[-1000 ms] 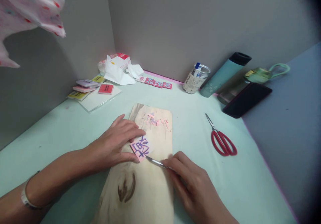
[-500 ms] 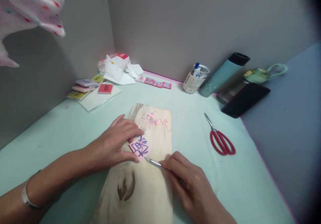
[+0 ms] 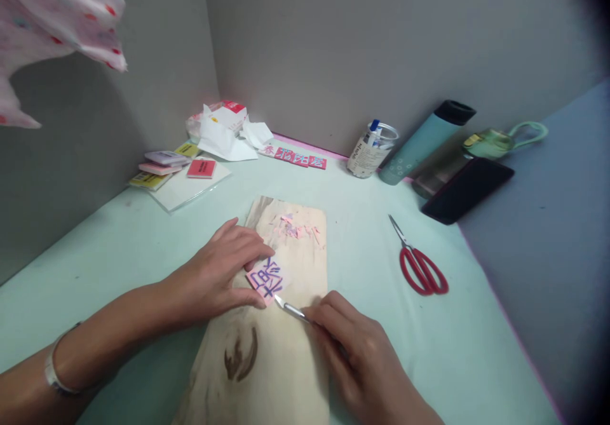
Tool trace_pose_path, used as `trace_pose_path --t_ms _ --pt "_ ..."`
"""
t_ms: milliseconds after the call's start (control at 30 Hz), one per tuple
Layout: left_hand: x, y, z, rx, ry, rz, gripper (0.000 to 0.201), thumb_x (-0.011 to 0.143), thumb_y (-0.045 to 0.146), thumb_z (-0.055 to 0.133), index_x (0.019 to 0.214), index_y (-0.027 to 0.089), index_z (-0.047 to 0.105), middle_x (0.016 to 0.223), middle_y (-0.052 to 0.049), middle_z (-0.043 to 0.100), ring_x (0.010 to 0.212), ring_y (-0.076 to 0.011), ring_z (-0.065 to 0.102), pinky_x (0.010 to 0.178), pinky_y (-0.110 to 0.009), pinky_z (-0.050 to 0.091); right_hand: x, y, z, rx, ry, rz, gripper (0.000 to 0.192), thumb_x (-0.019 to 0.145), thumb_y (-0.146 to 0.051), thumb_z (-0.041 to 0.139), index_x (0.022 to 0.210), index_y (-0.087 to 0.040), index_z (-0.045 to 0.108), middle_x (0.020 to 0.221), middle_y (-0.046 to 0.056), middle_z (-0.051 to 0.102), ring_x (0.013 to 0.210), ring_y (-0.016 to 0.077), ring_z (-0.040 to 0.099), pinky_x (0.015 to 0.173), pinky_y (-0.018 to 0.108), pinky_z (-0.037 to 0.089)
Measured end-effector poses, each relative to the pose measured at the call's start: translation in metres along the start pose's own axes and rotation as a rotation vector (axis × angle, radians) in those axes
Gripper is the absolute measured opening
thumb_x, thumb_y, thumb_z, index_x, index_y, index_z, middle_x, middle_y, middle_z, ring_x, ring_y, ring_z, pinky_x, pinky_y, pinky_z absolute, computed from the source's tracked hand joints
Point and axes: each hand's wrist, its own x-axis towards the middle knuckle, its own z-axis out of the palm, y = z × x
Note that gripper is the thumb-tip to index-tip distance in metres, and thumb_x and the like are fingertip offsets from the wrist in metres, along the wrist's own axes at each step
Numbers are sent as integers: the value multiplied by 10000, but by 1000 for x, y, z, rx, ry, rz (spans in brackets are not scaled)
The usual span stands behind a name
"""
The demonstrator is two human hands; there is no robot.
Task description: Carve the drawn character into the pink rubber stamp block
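— What covers the desk (image 3: 119, 247)?

— A pale green sheet, set into a corner of grey walls (image 3: 381, 44). A wooden board (image 3: 286, 349) lies at the near edge, pink shavings (image 3: 298, 228) at its far end.

— And the hands?

— The left hand (image 3: 223, 276) presses flat on a pink block (image 3: 265, 280) at mid-board. The right hand (image 3: 355, 355) pinches a thin blade (image 3: 288, 307), its tip at the block's near edge, apparently touching.

— Elsewhere?

— Red scissors (image 3: 422, 269) right of the board; bottles (image 3: 426, 136) and a phone (image 3: 467, 188) at the far right corner; coloured blocks (image 3: 166, 164) far left.
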Motion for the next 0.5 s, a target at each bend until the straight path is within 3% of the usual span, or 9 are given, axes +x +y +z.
trace_pose_path --t_ms 267,500 --pt "2 4 -3 8 0 3 529 834 549 778 1222 230 615 1136 -73 682 1186 -320 583 1189 -549 231 -2 -2 6 -100 33 -57 232 989 -97 357 943 -199 560 843 71 608 667 171 626 566 253 508" --pt "2 4 -3 -9 17 1 526 792 533 819 1148 223 585 879 0 599 1112 -294 591 1172 -569 260 -4 -6 11 -92 69 -63 228 971 -73 363 938 -201 549 834 69 614 649 170 638 558 253 529"
